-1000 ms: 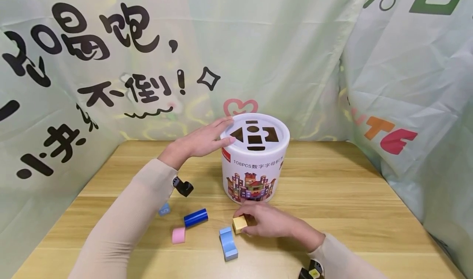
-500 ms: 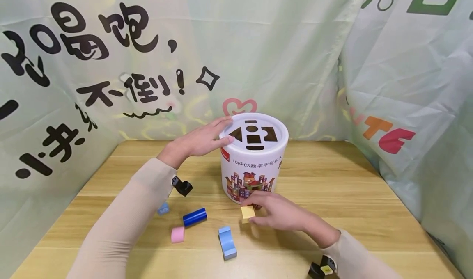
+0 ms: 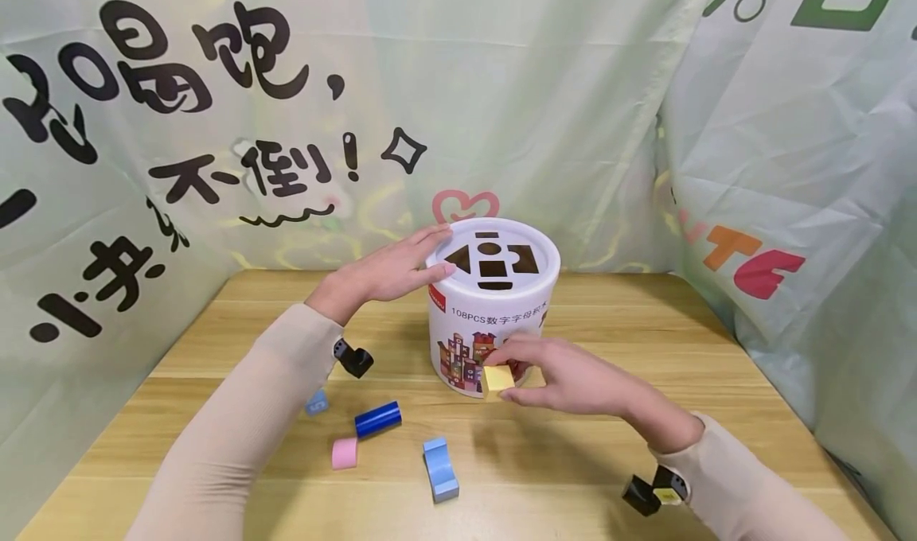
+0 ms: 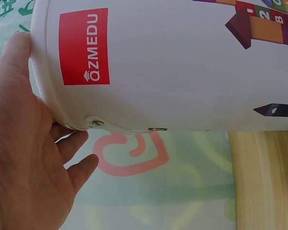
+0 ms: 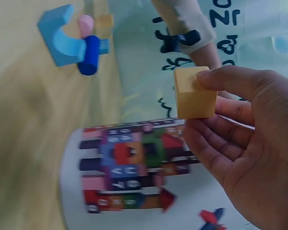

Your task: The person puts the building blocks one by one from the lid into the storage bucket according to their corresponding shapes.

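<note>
A white round tub stands mid-table, its lid cut with shape holes. My left hand rests flat against the tub's upper left rim, fingers straight. My right hand pinches a yellow cube between thumb and fingers, raised off the table in front of the tub's painted side.
On the wooden table lie a dark blue cylinder, a pink block, a light blue arch block and a small blue piece. Printed green curtains wall the back and both sides.
My right hand has lifted the yellow cube from the table near the arch block and carried it up and right, toward the tub's front. The left hand has stayed on the rim.
</note>
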`<state>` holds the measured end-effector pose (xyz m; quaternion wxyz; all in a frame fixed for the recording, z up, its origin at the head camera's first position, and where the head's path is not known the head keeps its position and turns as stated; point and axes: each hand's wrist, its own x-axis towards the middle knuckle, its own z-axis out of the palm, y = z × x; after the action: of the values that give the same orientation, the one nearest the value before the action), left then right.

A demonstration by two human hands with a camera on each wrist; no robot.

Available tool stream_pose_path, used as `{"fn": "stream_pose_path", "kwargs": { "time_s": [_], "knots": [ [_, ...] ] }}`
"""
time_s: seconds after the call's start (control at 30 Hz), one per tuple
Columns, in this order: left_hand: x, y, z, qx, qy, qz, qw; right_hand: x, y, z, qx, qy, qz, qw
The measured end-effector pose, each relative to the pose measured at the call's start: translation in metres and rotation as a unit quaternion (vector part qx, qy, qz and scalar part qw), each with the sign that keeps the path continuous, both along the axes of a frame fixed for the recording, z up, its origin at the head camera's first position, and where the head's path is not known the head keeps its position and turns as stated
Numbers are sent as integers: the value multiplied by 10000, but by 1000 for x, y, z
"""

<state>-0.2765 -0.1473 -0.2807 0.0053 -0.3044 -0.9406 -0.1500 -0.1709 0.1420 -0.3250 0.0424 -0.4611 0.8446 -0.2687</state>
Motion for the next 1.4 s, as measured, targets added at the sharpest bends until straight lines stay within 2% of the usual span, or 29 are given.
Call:
{"fn": "stream_pose_path", "kwargs": {
  "time_s": [0.5,0.77,1.07,1.4],
  "knots": [
    [-2,-1,2,-22,8,-72,10000,-6,5,58,42,656,-63,9978],
    [-1,-1,3,-23,36,-56,10000,-13,4,78,8,1002,-120,9949],
    [0,-2,3,-23,18,-3,10000,-27,5,98,-1,839,-431,9955],
    [1,0,1,-19,2,11,10000,-55,2,102,-179,689,-728,9948]
  ]
}}
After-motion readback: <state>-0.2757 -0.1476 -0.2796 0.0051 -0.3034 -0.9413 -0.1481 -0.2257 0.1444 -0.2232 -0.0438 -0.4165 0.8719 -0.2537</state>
